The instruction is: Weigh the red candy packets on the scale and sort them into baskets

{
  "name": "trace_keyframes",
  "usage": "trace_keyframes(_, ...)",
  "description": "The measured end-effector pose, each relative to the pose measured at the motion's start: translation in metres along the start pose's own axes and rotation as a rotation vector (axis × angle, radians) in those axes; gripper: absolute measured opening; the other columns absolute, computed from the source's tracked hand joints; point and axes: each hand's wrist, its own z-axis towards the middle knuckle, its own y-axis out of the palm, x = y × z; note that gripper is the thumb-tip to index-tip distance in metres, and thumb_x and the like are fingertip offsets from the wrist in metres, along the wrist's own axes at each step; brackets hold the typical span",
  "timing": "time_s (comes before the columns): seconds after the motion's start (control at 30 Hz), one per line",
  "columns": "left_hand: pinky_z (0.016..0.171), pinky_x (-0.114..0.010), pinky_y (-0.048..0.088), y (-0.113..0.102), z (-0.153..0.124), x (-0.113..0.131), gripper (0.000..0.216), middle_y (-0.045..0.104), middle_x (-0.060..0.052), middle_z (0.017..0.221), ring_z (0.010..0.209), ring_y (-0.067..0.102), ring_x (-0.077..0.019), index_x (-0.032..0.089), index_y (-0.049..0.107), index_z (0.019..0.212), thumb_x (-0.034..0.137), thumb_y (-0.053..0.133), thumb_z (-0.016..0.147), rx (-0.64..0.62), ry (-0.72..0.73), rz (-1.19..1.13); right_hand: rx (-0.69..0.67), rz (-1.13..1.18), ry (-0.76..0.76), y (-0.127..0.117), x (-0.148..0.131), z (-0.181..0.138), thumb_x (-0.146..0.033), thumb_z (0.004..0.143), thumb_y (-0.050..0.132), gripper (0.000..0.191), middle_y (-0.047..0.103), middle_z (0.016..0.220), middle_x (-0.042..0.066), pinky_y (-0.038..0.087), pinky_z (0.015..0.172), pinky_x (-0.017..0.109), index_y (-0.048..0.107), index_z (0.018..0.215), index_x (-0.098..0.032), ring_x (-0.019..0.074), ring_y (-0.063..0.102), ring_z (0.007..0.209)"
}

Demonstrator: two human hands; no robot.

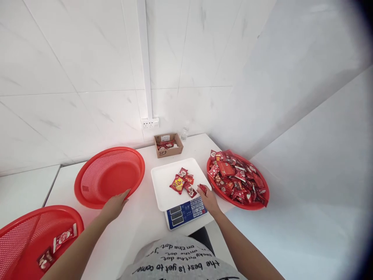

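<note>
My left hand is at the near rim of a red plastic basket, with fingers over the rim and thumb outside it. In my right hand is a small red snack packet, pinched at the right edge of the white weighing tray. Several red packets and one with a yellow middle lie on that tray. Below it shows the scale's blue panel with keys and displays. Close to my right hand stands a red basket heaped with red packets.
A small cardboard box of red packets stands at the back by a clear glass jar. At lower left, another red basket holds a few packets, partly behind my left arm. A wall socket is above the white table.
</note>
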Motion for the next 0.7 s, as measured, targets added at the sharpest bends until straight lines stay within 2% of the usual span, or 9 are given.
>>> trace_keyframes(0.1, 0.084, -0.042, 0.044, 0.003, 0.011, 0.01, 0.048, 0.056, -0.012, 0.122, 0.109, 0.053, -0.03, 0.019, 0.042, 0.13, 0.032, 0.034, 0.085, 0.016, 0.027, -0.015, -0.011, -0.012, -0.013, 0.0, -0.001, -0.001, -0.049, 0.08, 0.042, 0.039, 0.065, 0.099, 0.008, 0.043, 0.082, 0.034, 0.057, 0.099, -0.018, 0.022, 0.059, 0.094)
trace_keyframes(0.17, 0.091, -0.043, 0.04, 0.01, 0.017, 0.021, 0.048, 0.052, -0.012, 0.127, 0.117, 0.046, -0.0297, 0.019, 0.042, 0.13, 0.035, 0.036, 0.085, 0.086, 0.055, -0.007, -0.014, -0.023, -0.019, -0.001, -0.002, -0.001, -0.048, 0.08, 0.042, 0.038, 0.065, 0.1, 0.008, 0.042, 0.083, 0.035, 0.057, 0.099, -0.018, 0.0221, 0.058, 0.095)
trace_keyframes(0.3, 0.104, -0.041, 0.028, 0.03, 0.029, 0.064, 0.045, 0.045, -0.011, 0.134, 0.129, 0.031, -0.0259, 0.018, 0.045, 0.126, 0.036, 0.037, 0.086, 0.256, 0.188, -0.009, -0.025, -0.039, -0.037, -0.001, -0.004, -0.002, -0.047, 0.082, 0.041, 0.036, 0.065, 0.101, 0.007, 0.043, 0.082, 0.034, 0.057, 0.099, -0.02, 0.0212, 0.059, 0.094)
trace_keyframes(0.4, 0.103, -0.038, 0.029, 0.045, 0.041, 0.109, 0.042, 0.048, -0.011, 0.13, 0.123, 0.038, -0.0232, 0.018, 0.046, 0.124, 0.035, 0.037, 0.087, 0.213, 0.337, -0.02, -0.042, -0.061, -0.041, -0.001, -0.006, -0.003, -0.045, 0.082, 0.04, 0.034, 0.065, 0.101, 0.006, 0.043, 0.081, 0.033, 0.057, 0.098, -0.02, 0.0206, 0.059, 0.093)
trace_keyframes(0.5, 0.101, -0.039, 0.029, 0.056, 0.055, 0.152, 0.045, 0.045, -0.011, 0.132, 0.123, 0.037, -0.0243, 0.02, 0.043, 0.127, 0.036, 0.043, 0.085, 0.14, 0.401, 0.0, -0.062, -0.092, -0.06, 0.0, -0.006, -0.002, -0.042, 0.083, 0.04, 0.033, 0.064, 0.102, 0.007, 0.043, 0.082, 0.033, 0.057, 0.098, -0.02, 0.0206, 0.058, 0.094)
trace_keyframes(0.6, 0.097, -0.039, 0.032, 0.061, 0.069, 0.182, 0.05, 0.05, -0.013, 0.125, 0.117, 0.041, -0.0255, 0.018, 0.04, 0.128, 0.04, 0.044, 0.084, 0.11, 0.352, -0.027, -0.07, -0.127, -0.098, 0.002, -0.004, -0.002, -0.04, 0.082, 0.041, 0.032, 0.064, 0.102, 0.007, 0.043, 0.082, 0.033, 0.058, 0.1, -0.019, 0.0205, 0.058, 0.095)
trace_keyframes(0.7, 0.094, -0.037, 0.033, 0.064, 0.077, 0.196, 0.05, 0.054, -0.012, 0.116, 0.112, 0.044, -0.0259, 0.017, 0.042, 0.126, 0.037, 0.05, 0.08, 0.093, 0.282, -0.109, -0.079, -0.177, -0.126, 0.004, -0.003, -0.002, -0.037, 0.083, 0.041, 0.031, 0.063, 0.1, 0.008, 0.043, 0.081, 0.033, 0.058, 0.1, -0.018, 0.0204, 0.057, 0.093)
